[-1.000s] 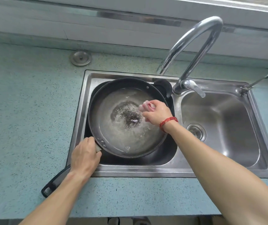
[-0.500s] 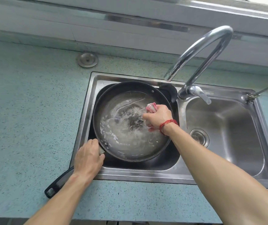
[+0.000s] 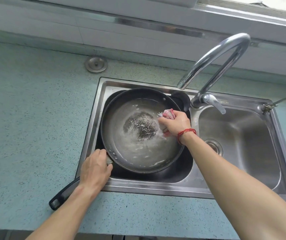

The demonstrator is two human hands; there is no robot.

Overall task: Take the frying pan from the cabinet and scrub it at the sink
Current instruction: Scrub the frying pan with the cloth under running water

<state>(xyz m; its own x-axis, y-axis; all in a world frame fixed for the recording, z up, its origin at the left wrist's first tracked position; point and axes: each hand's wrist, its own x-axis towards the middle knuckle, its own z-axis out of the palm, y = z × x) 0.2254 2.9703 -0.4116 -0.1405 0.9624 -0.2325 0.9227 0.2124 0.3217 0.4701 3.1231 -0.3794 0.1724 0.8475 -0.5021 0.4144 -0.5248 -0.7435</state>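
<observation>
A black frying pan lies in the left basin of the steel sink, with soapy water and a dark patch on its bottom. Its black handle sticks out over the sink's front edge onto the counter. My left hand grips the handle where it joins the pan. My right hand holds a bunched pink and white cloth against the pan's inside at the right side. A red string is tied round that wrist.
A curved chrome tap arches over the pan's far right rim, its lever beside the divider. The right basin holds only its drain. A round metal cap sits in the speckled blue counter behind the sink.
My right hand with the cloth has moved around the pan's right side, and the suds have shifted. My left hand has kept its grip on the handle.
</observation>
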